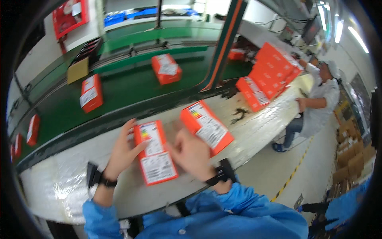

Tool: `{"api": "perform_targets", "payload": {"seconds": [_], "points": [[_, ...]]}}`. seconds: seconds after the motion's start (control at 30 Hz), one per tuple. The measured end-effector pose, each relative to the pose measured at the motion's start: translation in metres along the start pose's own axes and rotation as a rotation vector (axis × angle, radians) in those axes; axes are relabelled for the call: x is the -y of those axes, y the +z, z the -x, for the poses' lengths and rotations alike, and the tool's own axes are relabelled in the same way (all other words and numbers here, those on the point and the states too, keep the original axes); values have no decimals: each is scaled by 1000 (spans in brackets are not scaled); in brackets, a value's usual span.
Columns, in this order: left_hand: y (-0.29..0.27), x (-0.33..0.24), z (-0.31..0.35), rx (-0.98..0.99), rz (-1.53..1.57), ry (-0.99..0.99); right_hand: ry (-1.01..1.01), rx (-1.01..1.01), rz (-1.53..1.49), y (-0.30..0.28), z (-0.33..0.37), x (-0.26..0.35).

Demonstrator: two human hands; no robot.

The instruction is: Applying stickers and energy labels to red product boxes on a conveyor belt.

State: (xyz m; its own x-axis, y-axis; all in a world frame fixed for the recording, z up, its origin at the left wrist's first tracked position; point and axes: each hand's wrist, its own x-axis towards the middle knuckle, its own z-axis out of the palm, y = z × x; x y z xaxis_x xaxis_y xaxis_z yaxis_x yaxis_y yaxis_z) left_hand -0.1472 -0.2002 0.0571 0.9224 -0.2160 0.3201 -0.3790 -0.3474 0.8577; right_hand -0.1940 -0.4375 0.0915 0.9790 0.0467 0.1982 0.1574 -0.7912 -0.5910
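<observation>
An orange box (153, 137) with white labels lies on the pale bench in front of me. My left hand (122, 151) is at its left side, fingers apart and thumb reaching over the edge of its top. On the other side, my right hand (191, 153) is close to the box's right edge, its fingers blurred and partly hidden. I cannot tell whether it grips anything. A second orange box (207, 126) of the same kind lies just beyond my right hand, tilted to the right.
A green conveyor (127, 93) runs behind the bench (67, 171), carrying several orange boxes, including one box (166, 69) at mid-belt. A green post (225, 44) rises at the belt's near edge. Stacked orange boxes (274, 67) stand at right, beside a person (320, 93) in white.
</observation>
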Motion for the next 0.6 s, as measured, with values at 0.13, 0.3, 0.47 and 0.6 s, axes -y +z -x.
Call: {"api": "perform_targets", "payload": {"seconds": [0.13, 0.3, 0.47, 0.6], "points": [[-3, 7, -3, 73, 86, -166, -493, 11, 101, -5, 19, 41], [-11, 4, 49, -131, -16, -162, -684, 198, 176, 4, 46, 19], [-16, -28, 77, -121, -86, -237, -650, 158, 208, 9, 30, -26], [-26, -131, 59, -161, -332, -57, -744, 156, 200, 16, 3, -16]]}}
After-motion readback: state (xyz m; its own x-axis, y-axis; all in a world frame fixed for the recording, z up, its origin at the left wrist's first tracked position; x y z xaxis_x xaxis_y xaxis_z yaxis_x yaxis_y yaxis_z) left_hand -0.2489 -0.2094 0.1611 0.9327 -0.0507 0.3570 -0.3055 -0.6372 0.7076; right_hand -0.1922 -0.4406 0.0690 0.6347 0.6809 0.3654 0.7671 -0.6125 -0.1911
